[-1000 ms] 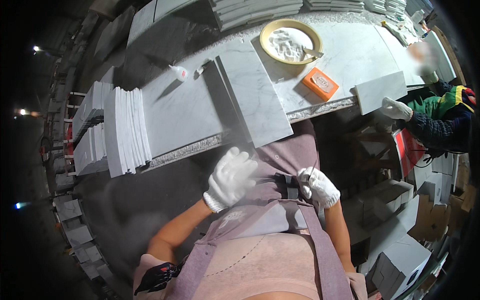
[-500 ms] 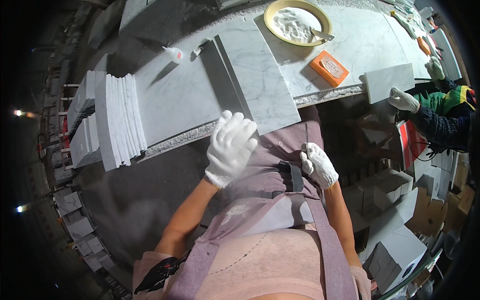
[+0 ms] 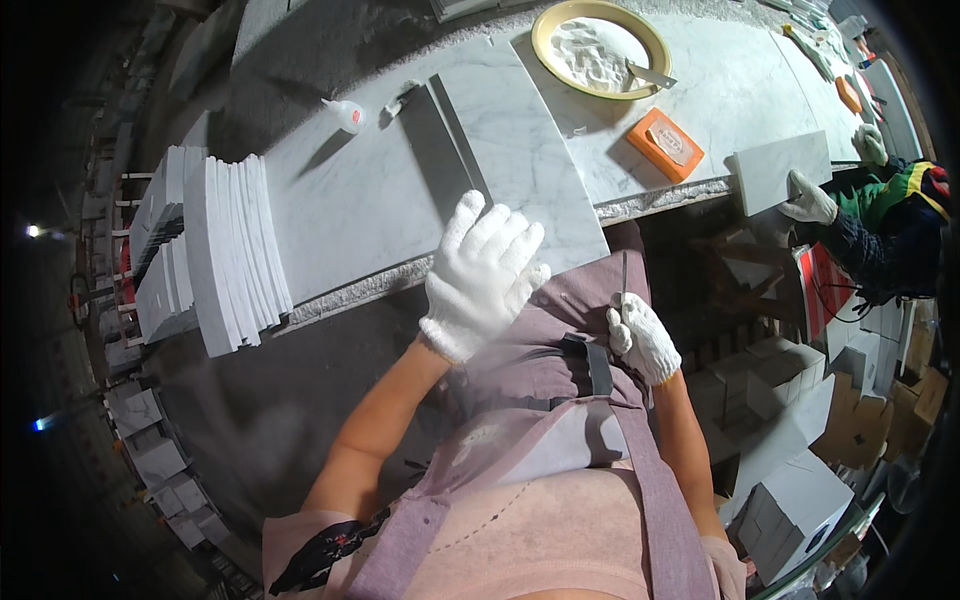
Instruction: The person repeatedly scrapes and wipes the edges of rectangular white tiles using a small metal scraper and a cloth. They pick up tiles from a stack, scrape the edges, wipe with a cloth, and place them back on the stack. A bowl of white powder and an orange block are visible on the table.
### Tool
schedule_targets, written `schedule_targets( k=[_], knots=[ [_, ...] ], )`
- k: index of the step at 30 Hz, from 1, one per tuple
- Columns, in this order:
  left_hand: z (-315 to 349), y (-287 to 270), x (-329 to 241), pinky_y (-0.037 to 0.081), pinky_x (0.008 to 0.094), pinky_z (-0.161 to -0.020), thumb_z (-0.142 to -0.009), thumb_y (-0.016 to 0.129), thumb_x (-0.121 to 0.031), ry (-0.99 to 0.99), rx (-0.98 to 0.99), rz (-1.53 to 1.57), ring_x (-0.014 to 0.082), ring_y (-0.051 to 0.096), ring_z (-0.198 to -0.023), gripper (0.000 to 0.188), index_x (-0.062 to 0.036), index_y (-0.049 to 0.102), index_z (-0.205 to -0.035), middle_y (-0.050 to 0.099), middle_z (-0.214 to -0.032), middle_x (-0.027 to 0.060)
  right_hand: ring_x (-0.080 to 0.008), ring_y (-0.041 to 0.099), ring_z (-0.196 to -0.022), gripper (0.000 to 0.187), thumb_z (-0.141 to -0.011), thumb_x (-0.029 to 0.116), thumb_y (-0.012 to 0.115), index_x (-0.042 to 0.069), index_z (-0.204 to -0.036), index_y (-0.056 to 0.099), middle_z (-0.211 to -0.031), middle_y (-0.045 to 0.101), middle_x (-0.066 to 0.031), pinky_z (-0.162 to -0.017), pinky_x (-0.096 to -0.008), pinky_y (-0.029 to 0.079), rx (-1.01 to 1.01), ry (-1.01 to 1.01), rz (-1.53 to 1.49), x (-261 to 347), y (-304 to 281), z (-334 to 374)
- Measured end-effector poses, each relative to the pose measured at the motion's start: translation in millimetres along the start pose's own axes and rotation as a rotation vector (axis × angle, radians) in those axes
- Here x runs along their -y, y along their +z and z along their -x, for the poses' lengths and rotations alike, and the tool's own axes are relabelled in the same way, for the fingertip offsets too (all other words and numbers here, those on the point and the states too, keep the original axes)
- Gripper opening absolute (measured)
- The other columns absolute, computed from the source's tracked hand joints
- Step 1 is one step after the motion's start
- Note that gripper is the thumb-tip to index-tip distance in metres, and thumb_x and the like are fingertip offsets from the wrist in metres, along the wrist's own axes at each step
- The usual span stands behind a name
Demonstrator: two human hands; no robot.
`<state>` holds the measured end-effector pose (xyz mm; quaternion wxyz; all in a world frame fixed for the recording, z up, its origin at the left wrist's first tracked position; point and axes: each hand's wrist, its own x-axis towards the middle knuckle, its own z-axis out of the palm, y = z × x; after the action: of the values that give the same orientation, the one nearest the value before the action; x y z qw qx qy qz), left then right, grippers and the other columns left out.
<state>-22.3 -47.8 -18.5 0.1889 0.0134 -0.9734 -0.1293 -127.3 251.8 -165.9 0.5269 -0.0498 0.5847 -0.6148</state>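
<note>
My left hand [image 3: 480,280], in a white knit glove, is open with its fingers spread by the near corner of a grey-veined marble panel [image 3: 530,150]. I cannot tell whether the fingertips touch it. A narrow raised strip runs along the panel's left edge. My right hand [image 3: 645,340], also gloved, is closed in front of my apron [image 3: 570,300]. It grips a thin, dark, blade-like tool [image 3: 625,272] that points up; its lower end is hidden in the fingers.
The panel lies on a marble-topped bench [image 3: 340,210] with a rough front edge. On the bench are a white squeeze bottle [image 3: 345,115], an orange box [image 3: 666,146] and a basin of white powder [image 3: 600,95]. Stacked slabs [image 3: 235,250] stand left. A co-worker's gloved hand [image 3: 810,198] holds a tile [image 3: 780,170].
My left hand has moved slightly right along the panel's near edge, its fingers spreading wider. My right hand keeps its grip on the thin tool, nearly still.
</note>
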Motion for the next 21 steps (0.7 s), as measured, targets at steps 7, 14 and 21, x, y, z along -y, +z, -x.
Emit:
schedule_targets(
  k=[7, 14, 21],
  knots=[
    [-10.6, -7.6, -7.6, 0.041, 0.0549, -0.114, -0.092, 0.070, -0.034, -0.009, 0.000, 0.053, 0.0328, 0.066, -0.101, 0.038, -0.0005, 0.072, -0.110, 0.069, -0.104, 0.0132, -0.0360, 0.058, -0.083, 0.025, -0.104, 0.014, 0.050, 0.006, -0.090, 0.070, -0.084, 0.063, -0.0131, -0.078, -0.0471, 0.048, 0.014, -0.083, 0.374, 30.2, 14.3, 2.3],
    [1.9, -17.7, -2.7, 0.047, 0.0554, -0.114, -0.092, 0.076, -0.024, -0.055, 0.071, 0.205, 0.0329, 0.070, -0.101, 0.031, -0.0007, 0.076, -0.112, 0.075, -0.101, 0.0126, -0.0354, 0.060, -0.084, 0.020, -0.097, 0.015, 0.054, 0.006, -0.092, 0.070, -0.084, 0.064, -0.0141, -0.080, -0.0469, 0.049, 0.032, -0.204, 0.547, 28.3, 14.6, 1.2],
    [-5.4, -11.3, 91.6, 0.055, 0.0437, -0.101, -0.105, 0.068, -0.024, -0.584, -0.112, 0.084, 0.0338, 0.072, -0.108, 0.034, -0.0041, 0.070, -0.132, 0.073, -0.126, 0.0178, -0.0343, 0.061, -0.087, 0.020, -0.096, 0.021, 0.056, 0.009, -0.084, 0.067, -0.084, 0.065, -0.0125, -0.081, -0.0461, 0.051, 0.060, -0.328, 0.761, 25.5, 10.8, -6.6]
  ],
)
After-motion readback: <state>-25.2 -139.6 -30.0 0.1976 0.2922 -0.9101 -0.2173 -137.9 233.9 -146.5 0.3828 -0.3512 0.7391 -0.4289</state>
